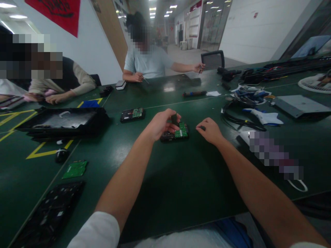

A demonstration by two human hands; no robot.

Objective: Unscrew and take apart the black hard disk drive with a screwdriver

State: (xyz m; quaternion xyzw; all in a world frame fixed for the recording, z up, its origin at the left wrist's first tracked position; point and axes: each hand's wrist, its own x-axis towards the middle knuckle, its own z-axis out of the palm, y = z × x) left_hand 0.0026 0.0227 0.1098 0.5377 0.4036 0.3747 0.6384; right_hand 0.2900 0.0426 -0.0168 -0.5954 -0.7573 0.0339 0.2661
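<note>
Hard drive (pixel 174 133) with a green circuit board facing up, lying on the dark green table (pixel 181 182) directly beneath the left hand (pixel 160 124) and just left of the right hand (pixel 210 131). Head view: the left hand grips a short dark tool (pixel 174 119) held upright over the board; the right hand is closed, pinching a small dark piece (pixel 203 128) at its fingertips. A second drive (pixel 132 114) lies beyond and left of the left hand; cables (pixel 239 119) lie right of the right hand.
</note>
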